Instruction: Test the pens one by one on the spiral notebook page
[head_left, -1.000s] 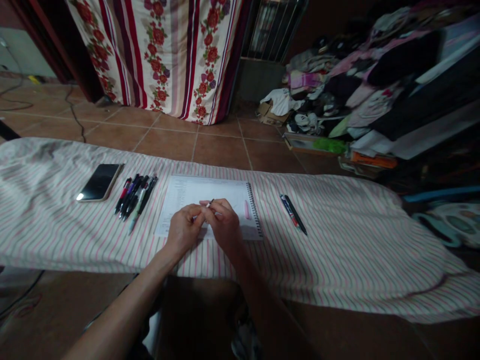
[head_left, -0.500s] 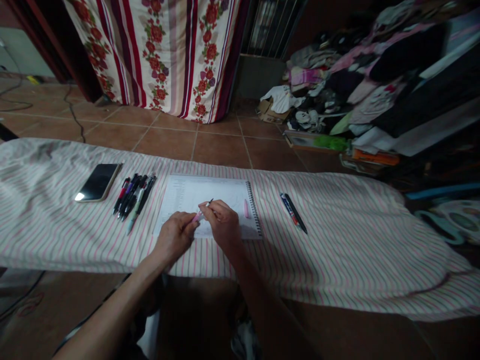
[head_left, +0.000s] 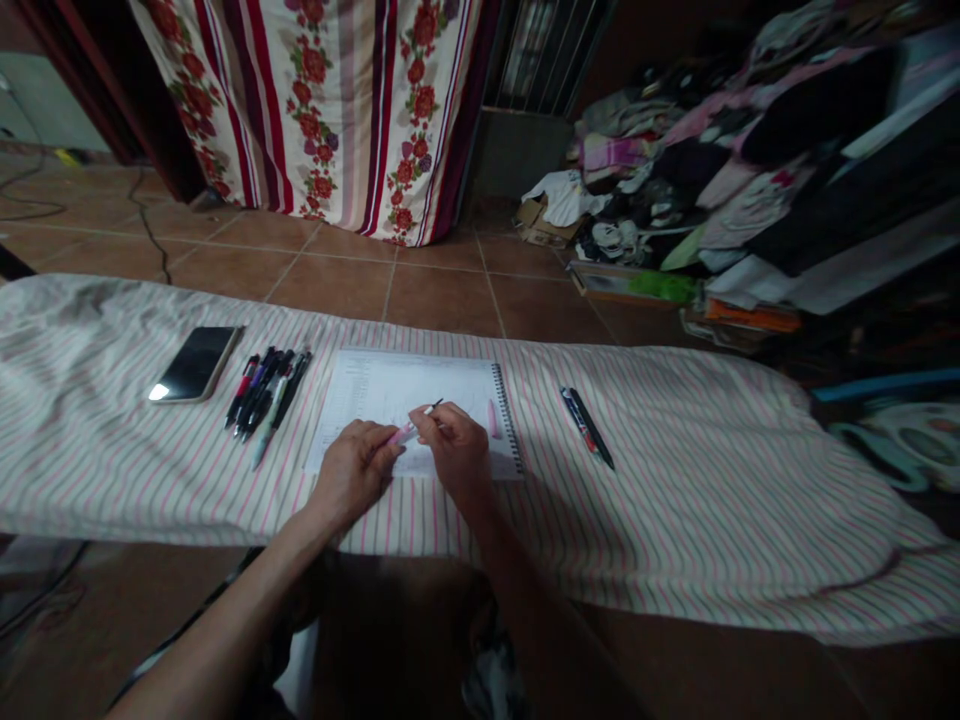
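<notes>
Both my hands meet over the near edge of a spiral notebook (head_left: pixel 420 385) lying open on a striped cloth (head_left: pixel 712 500). My left hand (head_left: pixel 352 475) pinches the rear end of a pink pen (head_left: pixel 415 426). My right hand (head_left: pixel 454 450) grips the same pen nearer its tip, which points up and to the right. A small pink cap (head_left: pixel 493 418) lies on the page beside the spiral binding.
Several pens (head_left: pixel 268 395) lie in a row left of the notebook, with a dark phone (head_left: pixel 195 365) beyond them. Two pens (head_left: pixel 587 428) lie to the right. A floral curtain (head_left: pixel 330 110) hangs behind, and a heap of clothes (head_left: pixel 720 170) fills the right.
My hands have drawn slightly apart along the pen, so more of its pink barrel shows. The pen's tip has tilted further to the right.
</notes>
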